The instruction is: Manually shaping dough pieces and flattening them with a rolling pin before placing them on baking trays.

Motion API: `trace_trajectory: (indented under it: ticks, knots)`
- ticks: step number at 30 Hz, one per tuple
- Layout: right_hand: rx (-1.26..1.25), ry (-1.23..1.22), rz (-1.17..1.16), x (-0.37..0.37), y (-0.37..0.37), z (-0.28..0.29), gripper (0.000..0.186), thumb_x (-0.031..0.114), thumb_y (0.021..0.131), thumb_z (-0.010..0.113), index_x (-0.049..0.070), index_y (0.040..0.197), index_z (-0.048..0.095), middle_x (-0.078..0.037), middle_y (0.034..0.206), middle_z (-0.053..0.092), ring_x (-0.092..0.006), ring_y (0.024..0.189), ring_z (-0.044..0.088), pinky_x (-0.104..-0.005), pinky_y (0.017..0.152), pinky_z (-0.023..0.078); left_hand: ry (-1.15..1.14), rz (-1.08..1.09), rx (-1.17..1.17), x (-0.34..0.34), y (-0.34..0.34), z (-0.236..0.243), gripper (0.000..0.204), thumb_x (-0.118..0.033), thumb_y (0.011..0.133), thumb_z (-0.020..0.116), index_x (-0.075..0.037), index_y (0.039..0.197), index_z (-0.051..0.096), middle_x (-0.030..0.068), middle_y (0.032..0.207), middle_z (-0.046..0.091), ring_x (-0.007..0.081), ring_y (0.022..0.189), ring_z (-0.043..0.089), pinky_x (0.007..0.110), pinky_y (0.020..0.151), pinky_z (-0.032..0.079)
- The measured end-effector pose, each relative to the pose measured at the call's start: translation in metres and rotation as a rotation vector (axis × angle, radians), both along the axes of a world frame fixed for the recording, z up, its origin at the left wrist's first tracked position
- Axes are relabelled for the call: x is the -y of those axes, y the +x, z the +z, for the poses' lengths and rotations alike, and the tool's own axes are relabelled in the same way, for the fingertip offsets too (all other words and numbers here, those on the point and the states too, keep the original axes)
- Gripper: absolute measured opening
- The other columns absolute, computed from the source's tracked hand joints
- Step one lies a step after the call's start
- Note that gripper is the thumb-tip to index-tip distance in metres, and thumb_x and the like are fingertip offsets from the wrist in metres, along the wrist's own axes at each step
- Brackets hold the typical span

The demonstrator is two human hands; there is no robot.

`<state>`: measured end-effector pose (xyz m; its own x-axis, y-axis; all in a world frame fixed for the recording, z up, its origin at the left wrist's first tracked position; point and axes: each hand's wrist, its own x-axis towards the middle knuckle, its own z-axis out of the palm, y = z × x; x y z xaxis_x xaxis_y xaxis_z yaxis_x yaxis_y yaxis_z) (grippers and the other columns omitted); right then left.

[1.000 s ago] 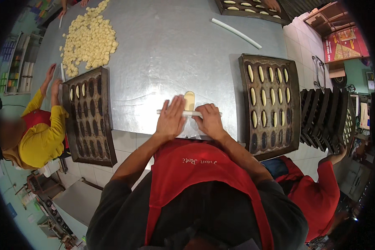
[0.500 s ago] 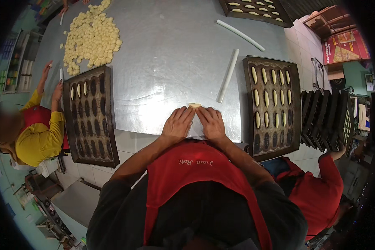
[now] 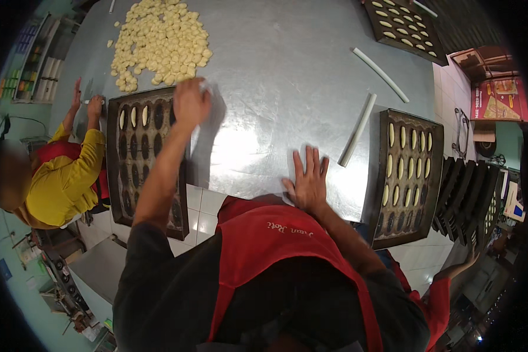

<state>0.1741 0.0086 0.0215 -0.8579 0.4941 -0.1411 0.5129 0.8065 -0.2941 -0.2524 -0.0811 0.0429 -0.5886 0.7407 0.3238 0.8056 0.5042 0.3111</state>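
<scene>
My left hand (image 3: pixel 192 107) is stretched forward over the far right corner of the left baking tray (image 3: pixel 183 218), near the pile of pale dough pieces (image 3: pixel 164 44). Its fingers bend down out of sight, so whether they hold anything cannot be made out. My right hand (image 3: pixel 309 186) rests on the metal table (image 3: pixel 264 88) close to its front edge, fingers spread and stretched out. No dough shows around it. In the left tray, a few slim dough rolls (image 3: pixel 134 116) fill hollows in the far row; other hollows are bare.
At the right stands another tray (image 3: pixel 409 234) with several rows of dough rolls. Two white rods (image 3: pixel 358 130) (image 3: pixel 381 75) lie on the table. A filled tray (image 3: pixel 402 26) sits far right. A co-worker in yellow (image 3: pixel 70 176) works at the left; a red-sleeved person (image 3: pixel 439 305) stands at the right.
My hands have parted from the small dough piece they were both on, which no longer shows. The left has swung forward and left; the right has flattened out. The view has shifted.
</scene>
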Motion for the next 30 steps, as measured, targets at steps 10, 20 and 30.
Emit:
trace_trajectory:
  ticks: [10, 20, 30]
  knots:
    - [-0.439, -0.184, -0.04, -0.038, -0.019, 0.01, 0.057, 0.025, 0.094, 0.079, -0.003, 0.139, 0.059, -0.022, 0.135, 0.061, -0.043, 0.124, 0.057, -0.0536, 0.109, 0.046, -0.107, -0.142, -0.169, -0.059, -0.119, -0.033, 0.025, -0.019, 0.093, 0.08, -0.004, 0.109, 0.069, 0.0168, 0.101, 0.066, 0.041, 0.105, 0.065, 0.052, 0.095, 0.052]
    - [-0.695, -0.014, -0.485, -0.091, 0.094, 0.02, 0.028, -0.001, 0.084, 0.082, 0.009, 0.11, 0.078, -0.011, 0.107, 0.075, -0.0316, 0.102, 0.072, -0.0417, 0.086, 0.06, 0.231, -0.329, 0.997, -0.033, 0.148, -0.035, 0.032, -0.002, 0.102, 0.072, -0.001, 0.132, 0.06, 0.0064, 0.105, 0.07, 0.0141, 0.098, 0.067, 0.029, 0.089, 0.056]
    - [-0.543, 0.627, -1.193, -0.238, 0.384, 0.068, 0.029, 0.012, 0.102, 0.073, 0.002, 0.128, 0.065, -0.015, 0.098, 0.071, -0.0288, 0.093, 0.071, -0.0416, 0.081, 0.062, 0.254, -0.119, 1.152, -0.003, 0.223, -0.004, 0.016, -0.001, 0.103, 0.071, -0.002, 0.119, 0.065, 0.0038, 0.109, 0.069, 0.0112, 0.1, 0.066, 0.027, 0.091, 0.053]
